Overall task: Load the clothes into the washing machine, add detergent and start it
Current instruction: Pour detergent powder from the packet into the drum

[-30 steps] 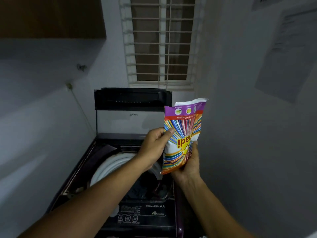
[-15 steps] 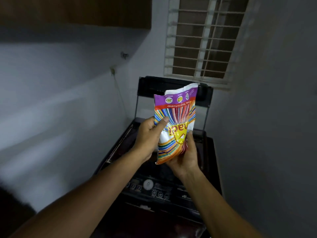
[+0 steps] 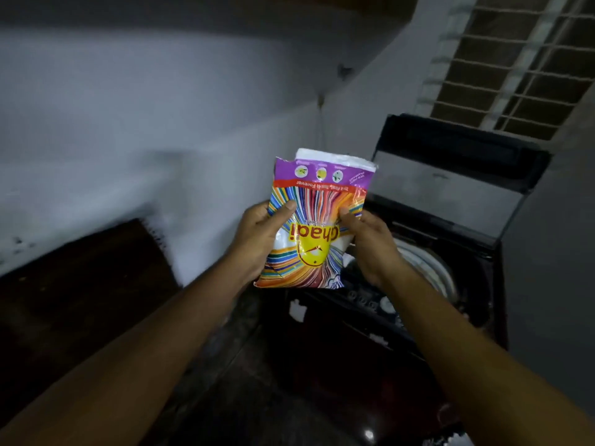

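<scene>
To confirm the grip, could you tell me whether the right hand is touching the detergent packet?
Touching: the head view shows the right hand pinching the detergent packet, thumb on its front.

Your packet (image 3: 317,226) covers part of the drum (image 3: 429,263); panel (image 3: 370,301) labels too blurred to read; window (image 3: 515,59) clipped at top-right corner.

Detergent packet (image 3: 317,220), multicoloured, print upside down, top edge torn open: held upright between left hand (image 3: 259,241) and right hand (image 3: 370,247), each thumb on its front. Washing machine (image 3: 431,262), dark top-loader, lid (image 3: 450,175) raised: just beyond and right of the hands. Barred window (image 3: 515,66): above them, far right.
</scene>
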Motion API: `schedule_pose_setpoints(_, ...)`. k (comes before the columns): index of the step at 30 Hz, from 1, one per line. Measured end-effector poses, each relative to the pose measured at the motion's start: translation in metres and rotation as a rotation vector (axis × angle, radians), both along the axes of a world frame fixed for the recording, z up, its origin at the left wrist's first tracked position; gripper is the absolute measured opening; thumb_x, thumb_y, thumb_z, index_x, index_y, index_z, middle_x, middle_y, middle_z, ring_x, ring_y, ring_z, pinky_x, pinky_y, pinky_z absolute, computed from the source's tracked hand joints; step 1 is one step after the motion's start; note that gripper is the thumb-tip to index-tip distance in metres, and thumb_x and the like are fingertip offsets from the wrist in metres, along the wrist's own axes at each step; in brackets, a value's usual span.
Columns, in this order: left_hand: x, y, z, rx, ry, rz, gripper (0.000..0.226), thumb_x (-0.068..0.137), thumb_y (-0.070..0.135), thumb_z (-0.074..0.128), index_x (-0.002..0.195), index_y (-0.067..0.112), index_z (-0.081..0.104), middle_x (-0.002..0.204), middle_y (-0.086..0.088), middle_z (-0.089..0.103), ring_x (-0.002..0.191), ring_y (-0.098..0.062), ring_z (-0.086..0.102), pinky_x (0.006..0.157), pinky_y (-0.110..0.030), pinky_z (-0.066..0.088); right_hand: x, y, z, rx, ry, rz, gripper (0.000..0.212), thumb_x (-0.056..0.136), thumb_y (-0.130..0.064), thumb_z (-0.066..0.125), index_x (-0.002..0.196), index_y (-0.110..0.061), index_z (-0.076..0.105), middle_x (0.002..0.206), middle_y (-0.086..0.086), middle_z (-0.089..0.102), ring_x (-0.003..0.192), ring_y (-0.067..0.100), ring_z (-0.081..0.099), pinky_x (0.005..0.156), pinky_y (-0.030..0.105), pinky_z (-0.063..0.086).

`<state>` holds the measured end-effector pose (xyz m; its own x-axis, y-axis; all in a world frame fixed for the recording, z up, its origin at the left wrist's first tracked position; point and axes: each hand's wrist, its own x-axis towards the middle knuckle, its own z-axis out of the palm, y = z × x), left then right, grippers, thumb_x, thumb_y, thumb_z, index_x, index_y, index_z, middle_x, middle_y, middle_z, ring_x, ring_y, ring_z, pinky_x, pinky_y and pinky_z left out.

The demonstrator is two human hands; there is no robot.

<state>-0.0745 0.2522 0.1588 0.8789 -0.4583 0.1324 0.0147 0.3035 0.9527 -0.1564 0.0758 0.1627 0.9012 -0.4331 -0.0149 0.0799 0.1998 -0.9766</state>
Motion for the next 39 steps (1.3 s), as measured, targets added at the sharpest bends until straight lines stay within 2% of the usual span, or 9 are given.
schedule_pose_setpoints(3, 0.011, 0.051, -0.014, 0.031, 0.022, 0.106, 0.027, 0.099, 0.021, 0.060, 0.117, 0.003, 0.068, 0.111, -0.017, 0.074, 0.099, -0.034, 0.072, 0.087, -0.045, 0.058, 0.031, 0.048, -0.016, 0.152, -0.017, 0.037, 0.037, 0.098, -0.019, 0.059, 0.121, 0.011, 0.059, 0.123, 0.032, 0.063, 0.106, 0.040, 0.063, 0.098, 0.060, 0.050)
schedule_pose_setpoints(7, 0.018, 0.107, -0.038, 0.101, 0.026, 0.198, 0.020, 0.101, 0.021, 0.056, 0.114, 0.010, 0.068, 0.110, -0.008, 0.075, 0.101, -0.024, 0.072, 0.080, -0.033, 0.058, 0.067, 0.096, -0.038, 0.263, 0.028, 0.124, 0.042, 0.095, -0.024, 0.063, 0.123, 0.007, 0.060, 0.129, 0.032, 0.059, 0.123, 0.052, 0.053, 0.101, 0.068, 0.042)
schedule_pose_setpoints(15, 0.028, 0.152, -0.116, 0.250, 0.210, 0.362, 0.008, 0.097, 0.012, 0.061, 0.103, 0.013, 0.066, 0.098, 0.003, 0.076, 0.092, -0.011, 0.073, 0.073, -0.027, 0.058, 0.135, 0.129, -0.104, 0.313, 0.185, 0.379, 0.032, 0.099, -0.025, 0.058, 0.116, 0.000, 0.066, 0.121, 0.024, 0.067, 0.113, 0.042, 0.063, 0.101, 0.062, 0.047)
schedule_pose_setpoints(20, 0.036, 0.159, -0.182, 0.233, 0.305, 0.511, 0.015, 0.100, 0.015, 0.058, 0.105, 0.004, 0.066, 0.103, -0.008, 0.076, 0.097, -0.022, 0.073, 0.077, -0.032, 0.059, 0.168, 0.141, -0.172, 0.302, 0.280, 0.506, 0.020, 0.099, -0.019, 0.058, 0.108, -0.005, 0.069, 0.111, 0.018, 0.073, 0.096, 0.031, 0.071, 0.090, 0.049, 0.057)
schedule_pose_setpoints(26, 0.038, 0.187, -0.293, 0.279, 0.397, 0.627, 0.025, 0.101, 0.016, 0.057, 0.082, 0.001, 0.062, 0.093, -0.016, 0.072, 0.093, -0.029, 0.072, 0.077, -0.037, 0.059, 0.196, 0.169, -0.274, 0.180, 0.406, 0.636, 0.020, 0.098, -0.025, 0.060, 0.107, -0.013, 0.072, 0.114, 0.015, 0.073, 0.108, 0.035, 0.068, 0.097, 0.053, 0.053)
schedule_pose_setpoints(30, 0.043, 0.213, -0.371, 0.285, 0.516, 0.672, 0.021, 0.101, 0.015, 0.056, 0.095, -0.001, 0.069, 0.102, -0.015, 0.075, 0.100, -0.031, 0.072, 0.088, -0.046, 0.059, 0.208, 0.193, -0.350, 0.082, 0.473, 0.670, 0.030, 0.100, -0.025, 0.058, 0.119, -0.004, 0.067, 0.114, 0.014, 0.073, 0.100, 0.030, 0.072, 0.083, 0.041, 0.060)
schedule_pose_setpoints(33, 0.053, 0.233, -0.438, 0.321, 0.595, 0.712, 0.018, 0.100, 0.013, 0.058, 0.087, 0.006, 0.069, 0.089, -0.005, 0.077, 0.090, -0.021, 0.074, 0.078, -0.036, 0.059, 0.220, 0.213, -0.416, 0.012, 0.539, 0.716, 0.021, 0.101, -0.024, 0.056, 0.109, -0.010, 0.069, 0.108, 0.010, 0.075, 0.086, 0.020, 0.074, 0.068, 0.031, 0.059)
schedule_pose_setpoints(36, 0.067, 0.250, -0.510, 0.333, 0.669, 0.766, 0.014, 0.099, 0.012, 0.058, 0.091, 0.004, 0.066, 0.077, 0.008, 0.076, 0.077, -0.006, 0.073, 0.069, -0.022, 0.057, 0.240, 0.232, -0.485, -0.068, 0.585, 0.770, 0.018, 0.102, -0.026, 0.054, 0.096, -0.020, 0.069, 0.097, 0.001, 0.075, 0.082, 0.016, 0.073, 0.070, 0.032, 0.059)
schedule_pose_setpoints(39, 0.084, 0.265, -0.581, 0.321, 0.704, 0.752, 0.018, 0.099, 0.012, 0.058, 0.109, -0.001, 0.065, 0.086, 0.005, 0.077, 0.084, -0.011, 0.074, 0.074, -0.029, 0.059, 0.259, 0.246, -0.557, -0.087, 0.665, 0.776, 0.015, 0.100, -0.031, 0.058, 0.090, -0.024, 0.066, 0.076, -0.010, 0.072, 0.069, 0.007, 0.069, 0.068, 0.031, 0.058)
